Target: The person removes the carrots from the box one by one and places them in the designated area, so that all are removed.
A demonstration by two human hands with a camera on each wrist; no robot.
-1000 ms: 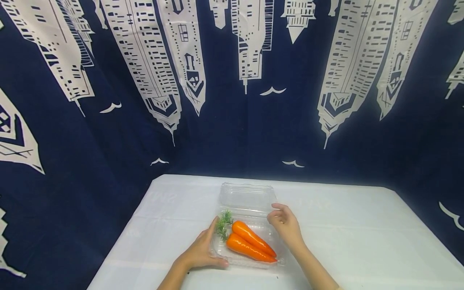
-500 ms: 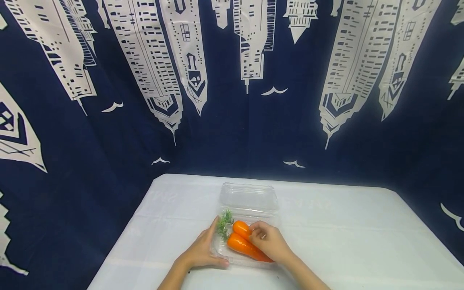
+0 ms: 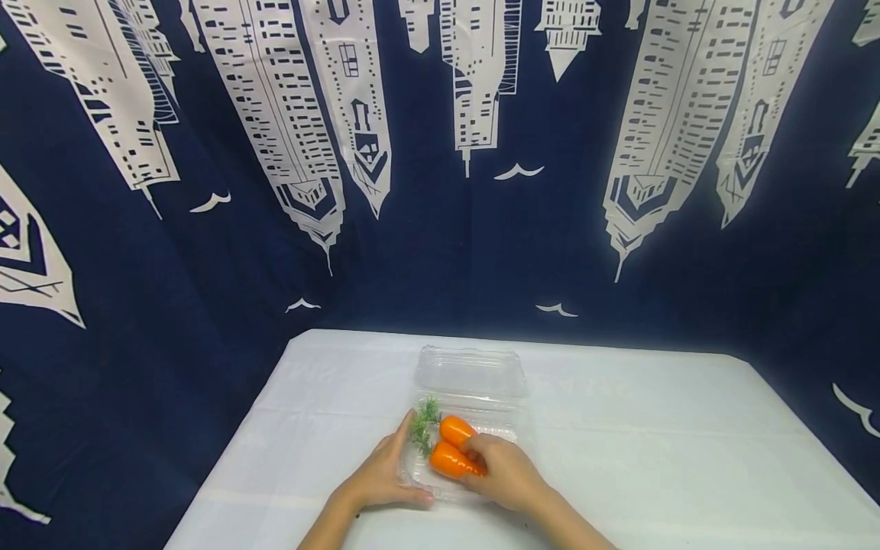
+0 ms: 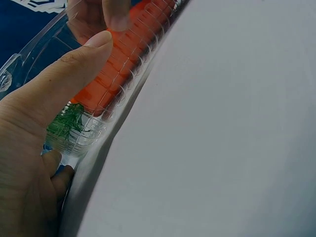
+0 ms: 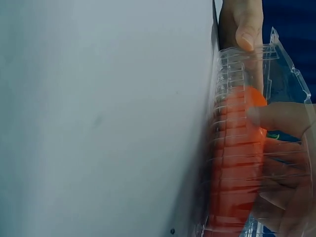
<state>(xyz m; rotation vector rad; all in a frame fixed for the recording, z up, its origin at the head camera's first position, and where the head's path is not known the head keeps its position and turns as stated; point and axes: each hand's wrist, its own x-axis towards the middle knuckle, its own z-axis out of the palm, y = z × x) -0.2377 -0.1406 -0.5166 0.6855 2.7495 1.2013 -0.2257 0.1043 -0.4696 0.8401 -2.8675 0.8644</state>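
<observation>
A clear plastic clamshell container (image 3: 505, 418) lies unfolded on the white table, its lid (image 3: 470, 372) laid back on the far side. Inside are two shiny orange carrots with frilly green tops (image 3: 424, 428) at the left. My left hand (image 3: 381, 477) holds the container's near left corner, thumb along the front wall and fingers at the left side. My right hand (image 3: 505, 470) reaches in from the right and grips the carrots, its thumb on the front carrot (image 3: 450, 461) and fingers over the rear carrot (image 3: 456, 429). Their pointed ends are hidden behind this hand.
The white-covered table (image 3: 653, 435) extends to both sides of the container. Behind it hangs a dark blue cloth (image 3: 426, 260) printed with white buildings and birds. A small dark speck (image 3: 357, 516) lies near the left wrist.
My right hand has come from the container's right edge down onto the carrots, then slid toward the front one and taken hold. The left hand has stayed at its corner.
</observation>
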